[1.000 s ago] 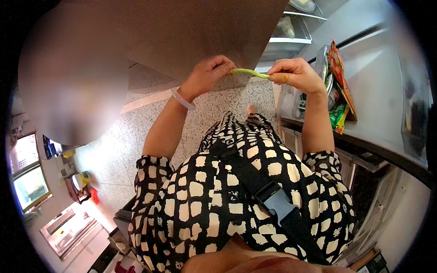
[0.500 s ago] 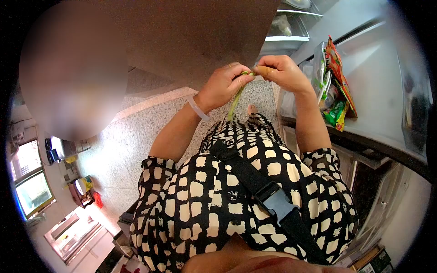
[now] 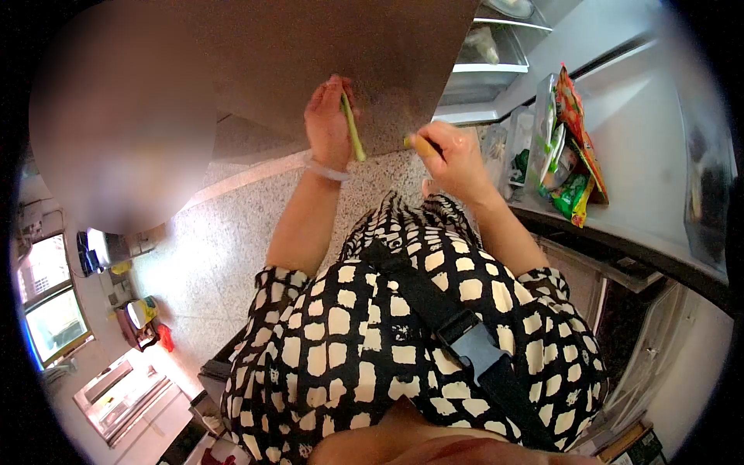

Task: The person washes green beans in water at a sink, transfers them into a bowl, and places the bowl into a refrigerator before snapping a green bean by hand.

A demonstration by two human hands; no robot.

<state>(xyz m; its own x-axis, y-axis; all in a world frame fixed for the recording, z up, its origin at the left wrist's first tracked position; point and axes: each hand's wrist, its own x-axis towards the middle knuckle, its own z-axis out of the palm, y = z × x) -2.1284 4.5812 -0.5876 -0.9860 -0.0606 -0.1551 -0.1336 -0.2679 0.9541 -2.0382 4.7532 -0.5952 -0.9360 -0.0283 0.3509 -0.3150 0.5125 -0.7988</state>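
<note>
A slim green stalk point(image 3: 353, 130) runs lengthwise along the palm side of my left hand point(image 3: 327, 124), with its lower end jutting out near the wrist. The fingers of that hand are curled around the stalk's upper part. A pale band point(image 3: 327, 170) circles my left wrist. My right hand point(image 3: 456, 159) is apart from it, closed, with the thumb pointing left. At the thumb tip a small yellow-green piece point(image 3: 408, 142) shows; it is too small and blurred to name.
To my right stands an open fridge door point(image 3: 659, 155) whose shelf holds several packets, including a green packet point(image 3: 573, 194) and a red one point(image 3: 575, 108). Fridge shelves point(image 3: 488, 68) show at the top. A brown panel point(image 3: 310, 46) lies ahead, above a speckled floor point(image 3: 209, 248).
My hands, together at the stalk before, have come apart. The left moved left and up with the stalk; the right dropped lower and closed.
</note>
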